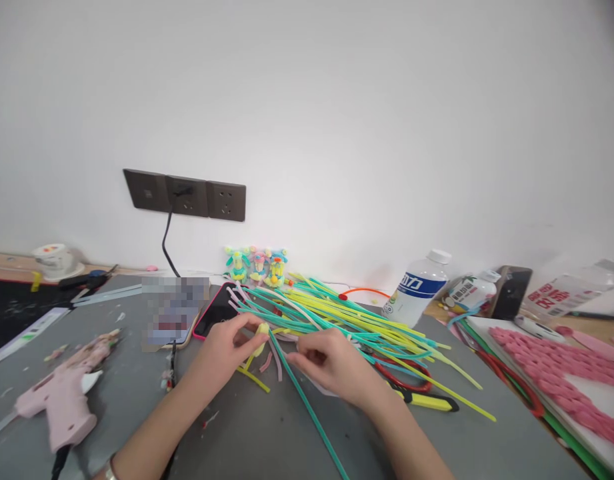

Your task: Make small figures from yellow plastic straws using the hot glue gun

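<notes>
My left hand [233, 343] pinches a small piece of yellow pipe cleaner [263, 329], coiled at its top, between thumb and fingertips. A long teal pipe cleaner [309, 408] starts at that piece and slants down toward the table's near edge. My right hand [331, 363] is closed, its thumb and curled forefinger on the teal pipe cleaner just below the left fingertips; the exact grip is partly hidden. Beneath the left hand lies a bent yellow-green pipe cleaner [257, 380]. Behind both hands spreads a loose pile of teal, yellow and lilac pipe cleaners [357, 319].
Three small pipe-cleaner figures [257, 267] stand against the wall. A pink glue gun [61, 400] and two phones [179, 320] lie leftward. To the right are a yellow-black cutter [431, 401], red-handled scissors [411, 385], a bottle [421, 287] and pink braided work [557, 373] on a pad.
</notes>
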The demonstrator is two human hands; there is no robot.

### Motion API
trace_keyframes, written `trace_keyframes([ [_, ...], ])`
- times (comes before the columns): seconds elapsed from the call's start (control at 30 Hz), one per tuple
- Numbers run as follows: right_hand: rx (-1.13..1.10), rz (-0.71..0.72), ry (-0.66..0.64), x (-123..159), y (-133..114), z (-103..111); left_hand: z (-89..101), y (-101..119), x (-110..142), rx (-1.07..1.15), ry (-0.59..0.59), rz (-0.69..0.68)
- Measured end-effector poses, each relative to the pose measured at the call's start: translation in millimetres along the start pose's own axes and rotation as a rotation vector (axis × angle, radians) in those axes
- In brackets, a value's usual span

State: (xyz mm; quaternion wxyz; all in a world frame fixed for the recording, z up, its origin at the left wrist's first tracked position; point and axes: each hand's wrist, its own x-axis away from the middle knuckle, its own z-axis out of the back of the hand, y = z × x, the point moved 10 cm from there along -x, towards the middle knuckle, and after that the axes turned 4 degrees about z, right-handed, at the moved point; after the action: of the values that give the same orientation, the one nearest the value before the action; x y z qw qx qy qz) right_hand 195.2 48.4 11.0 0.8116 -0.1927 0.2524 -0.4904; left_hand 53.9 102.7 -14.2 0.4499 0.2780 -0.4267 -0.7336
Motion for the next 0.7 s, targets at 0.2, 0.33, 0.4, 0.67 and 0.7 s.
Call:
trace_keyframes([
  [0.2,0.046,-0.235,-0.216,8,16,-30,-2.9,4,1,-0.031,-0.023,-0.015],
  [0.33,0.028,-0.251,-0.229,9,18,-34,-10.4,9,3,0.016,-0.084,-0.021],
  [0.4,0.030,-0.255,-0.225,10,18,-34,-11.6,10,3,0.023,-0.093,-0.022],
  [0.67,-0.447,-0.224,-0.116,12,21,-9,-8.0,5,1,0.037,-0.061,-0.028],
  [0.7,-0.541,-0.229,-0.097,13,22,-5,-7.8,4,1,0.041,-0.058,-0.027],
])
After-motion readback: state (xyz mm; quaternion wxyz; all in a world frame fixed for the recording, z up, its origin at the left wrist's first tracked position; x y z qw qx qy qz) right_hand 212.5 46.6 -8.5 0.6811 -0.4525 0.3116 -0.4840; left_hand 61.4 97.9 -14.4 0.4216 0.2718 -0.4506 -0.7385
